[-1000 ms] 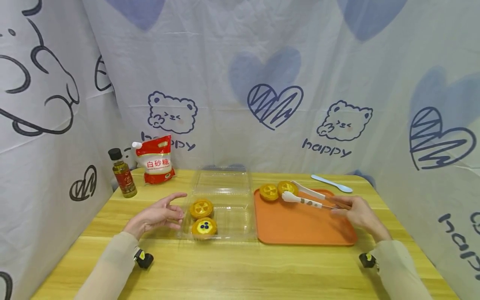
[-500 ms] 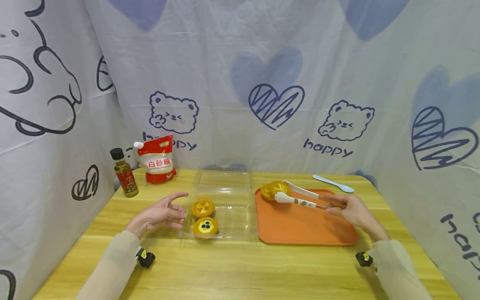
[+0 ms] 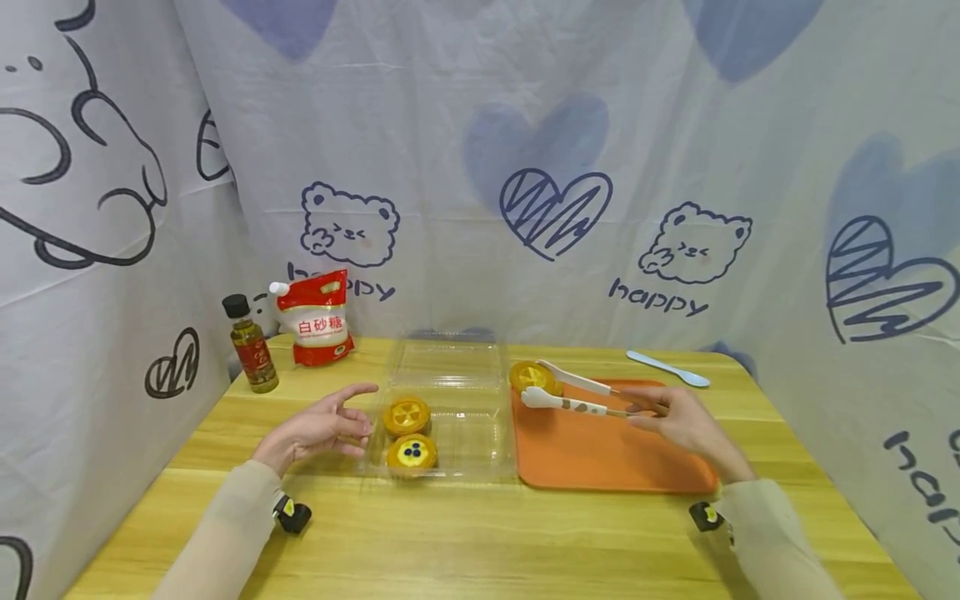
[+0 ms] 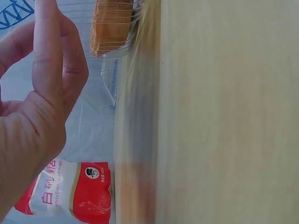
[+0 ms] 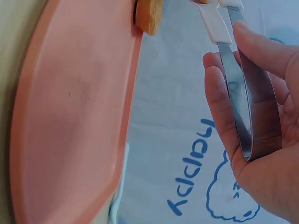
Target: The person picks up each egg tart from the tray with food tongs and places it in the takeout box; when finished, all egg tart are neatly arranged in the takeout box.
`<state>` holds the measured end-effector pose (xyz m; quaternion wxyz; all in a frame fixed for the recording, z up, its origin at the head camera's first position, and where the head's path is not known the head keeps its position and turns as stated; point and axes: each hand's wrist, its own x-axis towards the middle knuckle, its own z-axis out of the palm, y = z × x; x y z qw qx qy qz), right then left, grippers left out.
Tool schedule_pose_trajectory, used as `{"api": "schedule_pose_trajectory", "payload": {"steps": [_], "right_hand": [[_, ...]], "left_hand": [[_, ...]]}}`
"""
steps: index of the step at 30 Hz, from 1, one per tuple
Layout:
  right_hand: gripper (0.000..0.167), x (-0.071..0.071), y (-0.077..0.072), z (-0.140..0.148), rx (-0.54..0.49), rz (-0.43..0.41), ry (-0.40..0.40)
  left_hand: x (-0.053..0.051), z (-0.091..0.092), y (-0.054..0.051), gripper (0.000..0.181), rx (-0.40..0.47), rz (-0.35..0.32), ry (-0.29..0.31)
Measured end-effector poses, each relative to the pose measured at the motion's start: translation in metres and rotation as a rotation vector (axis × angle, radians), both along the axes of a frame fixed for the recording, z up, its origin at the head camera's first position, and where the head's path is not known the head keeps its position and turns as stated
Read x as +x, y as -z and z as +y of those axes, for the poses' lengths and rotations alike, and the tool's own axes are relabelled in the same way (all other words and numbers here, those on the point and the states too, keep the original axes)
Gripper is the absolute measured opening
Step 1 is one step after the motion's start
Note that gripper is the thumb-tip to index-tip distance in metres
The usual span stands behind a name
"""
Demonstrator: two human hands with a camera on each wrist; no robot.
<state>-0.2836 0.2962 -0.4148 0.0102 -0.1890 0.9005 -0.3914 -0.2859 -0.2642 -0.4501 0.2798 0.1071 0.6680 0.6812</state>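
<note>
My right hand [image 3: 678, 417] holds white-tipped metal tongs [image 3: 573, 406], whose bent end lies in the palm in the right wrist view. Between the tong tips is an egg tart [image 3: 531, 379] with a lattice-like top, over the left end of the orange tray [image 3: 615, 458]. Another tart [image 5: 149, 17] sits at the tray's edge in the right wrist view; the held tart covers it in the head view. My left hand [image 3: 318, 429], fingers loosely bent, is beside a clear hinged box [image 3: 468, 446]; contact is unclear. Inside are a lattice-topped tart [image 3: 407, 414] and a blueberry-topped tart [image 3: 412, 454].
A red and white sugar pouch [image 3: 318, 325] and a dark-capped oil bottle [image 3: 253, 354] stand at the back left. A pale blue spoon [image 3: 667, 368] lies behind the tray. The box lid [image 3: 448, 360] is raised toward the printed curtain [image 3: 450, 275].
My right hand and the tongs have moved left, carrying the tart from beside the other tray tart to in front of it. My left hand stays by the box.
</note>
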Motion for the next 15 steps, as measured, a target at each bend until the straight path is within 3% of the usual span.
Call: {"api": "schedule_pose_trajectory", "payload": {"steps": [8, 15], "right_hand": [[0.044, 0.001, -0.004, -0.011, -0.010, -0.001, 0.007], [0.043, 0.003, -0.009, -0.025, -0.016, 0.010, -0.059]], "left_hand": [[0.001, 0.001, 0.000, 0.082, -0.010, 0.002, 0.002], [0.000, 0.000, -0.001, 0.082, -0.019, 0.000, -0.006]]}}
